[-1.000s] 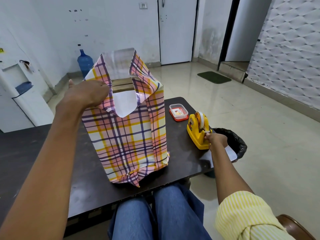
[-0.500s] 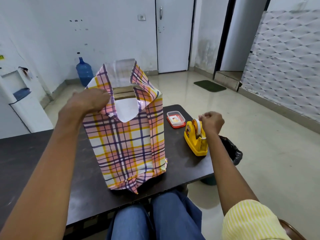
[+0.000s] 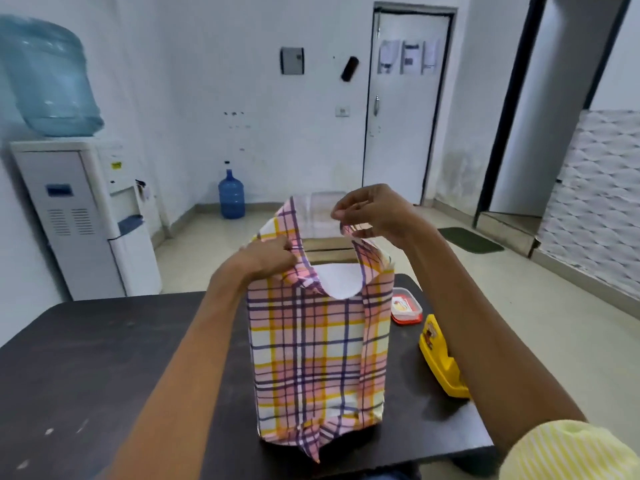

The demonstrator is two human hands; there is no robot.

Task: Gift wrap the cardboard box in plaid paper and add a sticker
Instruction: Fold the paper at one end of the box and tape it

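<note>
Box [image 3: 329,249]: stands upright near the middle of the table [image 3: 104,358], brown top edge showing inside the open wrapping.
Paper [image 3: 311,341]: plaid, covers every visible side of the box; folded shut at the bottom, open at the top, near flap curled down with its white underside out.
Left hand [image 3: 268,258]: grips the top left flap of the paper, fingers curled round its edge.
Right hand [image 3: 375,216]: raised over the top right flap, fingertips pinched close; cannot tell whether anything sits between them.
Tape dispenser [image 3: 438,358]: yellow, on the table right of the box, partly hidden by the right forearm.
Tub [image 3: 405,306]: small, red base, clear lid, just beside the box's right side.
Water cooler [image 3: 79,216]: against the left wall, well apart from the table.
</note>
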